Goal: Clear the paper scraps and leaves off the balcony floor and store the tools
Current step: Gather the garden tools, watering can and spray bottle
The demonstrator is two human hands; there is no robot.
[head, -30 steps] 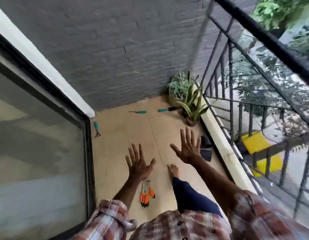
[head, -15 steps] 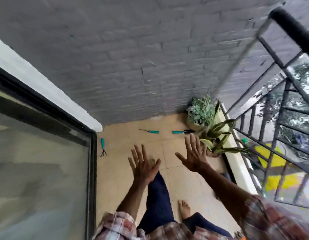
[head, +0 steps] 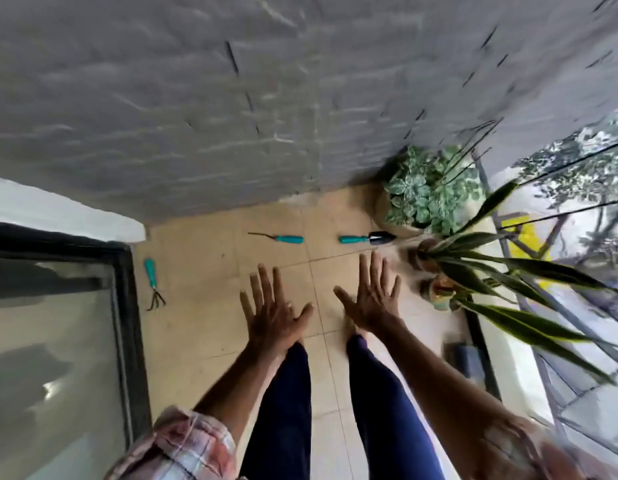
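Three teal-handled garden tools lie on the tan tiled floor. A small hand rake is by the sliding door at the left. A thin weeder and a trowel lie near the grey wall. My left hand and my right hand are stretched out in front of me, fingers spread, palms down, holding nothing. Both hover well short of the tools. I see no paper scraps or leaves on the visible floor.
A bushy potted plant fills the far right corner; a snake plant in a pot leans over the floor beside it. A dark object lies by the railing curb. The glass door bounds the left, the railing the right.
I have stepped forward along the balcony, so the tools and plants are closer. The orange gloves on the floor dropped out of view. Both hands stay spread and empty.
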